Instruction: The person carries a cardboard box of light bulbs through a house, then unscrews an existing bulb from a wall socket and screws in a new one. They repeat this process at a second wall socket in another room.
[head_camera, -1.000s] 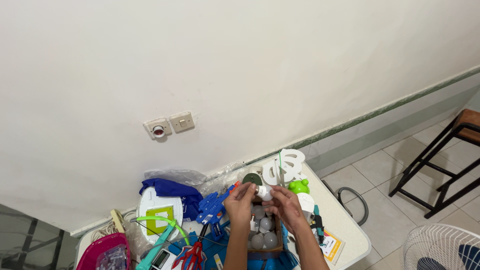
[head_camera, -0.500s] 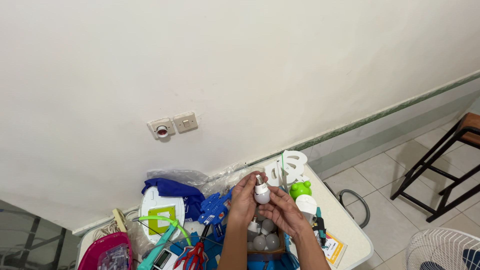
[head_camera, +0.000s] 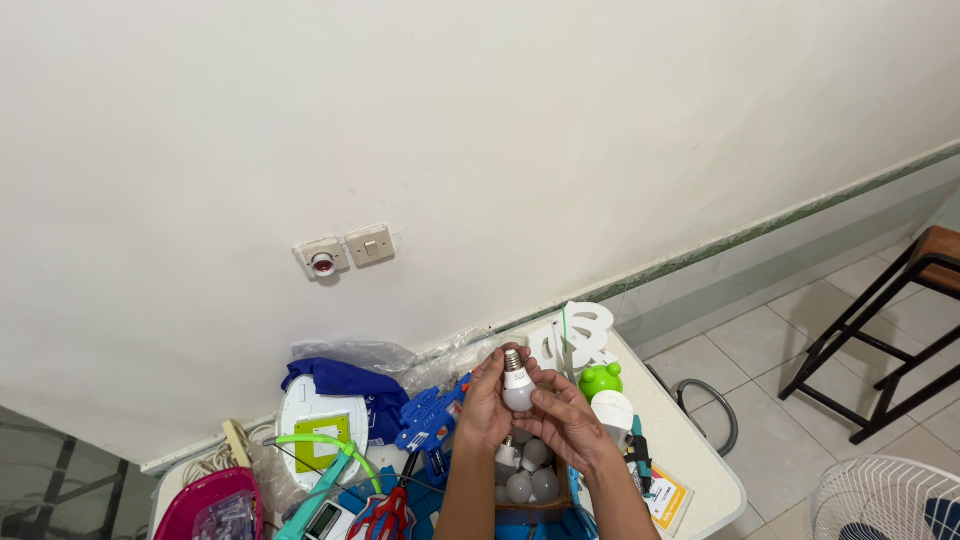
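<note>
I have a small white bulb (head_camera: 517, 385) held just below the middle of the frame, screw cap pointing up, both hands closed on it: my left hand (head_camera: 487, 405) wraps its left side with the fingers curled behind the glass, and my right hand (head_camera: 565, 420) pinches the lower right of the globe from beneath. The bulb sits between the two sets of fingertips, cap clear of them and bare. To handle it well I judge I should keep the pressure on the plastic collar and not on the globe, and keep the metal thread free of my fingers. Directly below my hands is a box of more bulbs (head_camera: 528, 478) on the cluttered table (head_camera: 690, 440); an empty wall lamp socket (head_camera: 322, 263) sits left of centre beside a switch (head_camera: 370, 245).
</note>
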